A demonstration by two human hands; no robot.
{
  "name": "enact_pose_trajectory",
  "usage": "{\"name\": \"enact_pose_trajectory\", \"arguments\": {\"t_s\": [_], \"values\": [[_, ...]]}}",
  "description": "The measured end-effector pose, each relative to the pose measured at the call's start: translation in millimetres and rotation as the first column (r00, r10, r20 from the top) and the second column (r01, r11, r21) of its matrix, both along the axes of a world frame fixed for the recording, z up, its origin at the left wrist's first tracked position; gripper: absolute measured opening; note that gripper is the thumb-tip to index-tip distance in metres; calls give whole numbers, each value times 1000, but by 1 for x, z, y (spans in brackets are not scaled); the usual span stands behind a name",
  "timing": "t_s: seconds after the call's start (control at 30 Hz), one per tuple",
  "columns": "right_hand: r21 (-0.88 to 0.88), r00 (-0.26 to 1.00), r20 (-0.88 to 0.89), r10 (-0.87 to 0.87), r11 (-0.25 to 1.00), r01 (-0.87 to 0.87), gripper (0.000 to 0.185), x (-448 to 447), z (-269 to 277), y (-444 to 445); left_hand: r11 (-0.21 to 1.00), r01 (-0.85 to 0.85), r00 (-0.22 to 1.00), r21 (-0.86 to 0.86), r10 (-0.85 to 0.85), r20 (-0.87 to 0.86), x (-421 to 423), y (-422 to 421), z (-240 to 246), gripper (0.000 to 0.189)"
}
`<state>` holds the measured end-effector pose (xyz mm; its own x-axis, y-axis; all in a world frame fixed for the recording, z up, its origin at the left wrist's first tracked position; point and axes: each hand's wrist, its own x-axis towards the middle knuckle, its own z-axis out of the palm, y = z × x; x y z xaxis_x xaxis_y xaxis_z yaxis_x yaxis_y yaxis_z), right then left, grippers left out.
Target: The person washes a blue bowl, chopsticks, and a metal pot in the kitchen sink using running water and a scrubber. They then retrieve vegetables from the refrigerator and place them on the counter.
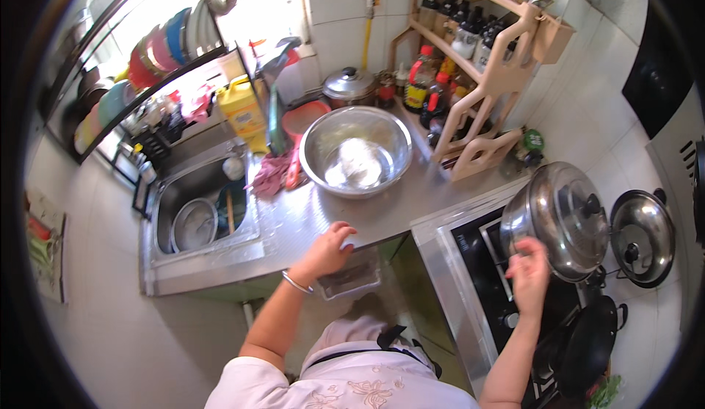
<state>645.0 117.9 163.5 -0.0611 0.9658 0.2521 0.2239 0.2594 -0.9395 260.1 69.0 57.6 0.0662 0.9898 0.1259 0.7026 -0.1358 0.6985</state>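
Observation:
My left hand [329, 249], with a silver bangle at its wrist, hangs over the counter's front edge. Its fingers are loosely bent and hold nothing. Beyond it stands a large stainless steel basin [357, 186] with a bright white patch inside; I cannot tell if that is contents or glare. My right hand [530, 282] is slightly blurred, its fingers half curled and thumb apart, in front of a lidded steel pot [551, 222] on the gas hob [495, 293]. No object shows in that hand, and whether it touches the pot is unclear.
At left is a sink [160, 227] holding a metal bowl [195, 224]. A pink cloth [270, 175] and red-handled strainer [302, 120] lie beside the basin. A wooden spice rack [479, 76] stands behind. A black wok [589, 348] and a spare lid [643, 238] are at right.

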Motion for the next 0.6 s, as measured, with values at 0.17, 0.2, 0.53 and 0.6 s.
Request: {"name": "enact_pose_trajectory", "arguments": {"t_s": [0.17,0.2,0.53,0.6], "values": [[-462,613,292,734,669,-582,39,-29,-56,-40,859,-207,794,-468,-131,-593,-127,-76,109,43],[-485,548,348,761,646,-589,40,-30,-66,-44,860,-335,744,-385,-9,-668,-155,-95,130,43],[-555,424,466,777,630,-544,42,-176,-86,-56,666,-740,570,-96,544,-616,-372,-128,77,50],[-421,393,431,812,566,-708,46,-248,-105,-50,771,-379,432,-512,-342,-835,-366,-120,77,62]]}}
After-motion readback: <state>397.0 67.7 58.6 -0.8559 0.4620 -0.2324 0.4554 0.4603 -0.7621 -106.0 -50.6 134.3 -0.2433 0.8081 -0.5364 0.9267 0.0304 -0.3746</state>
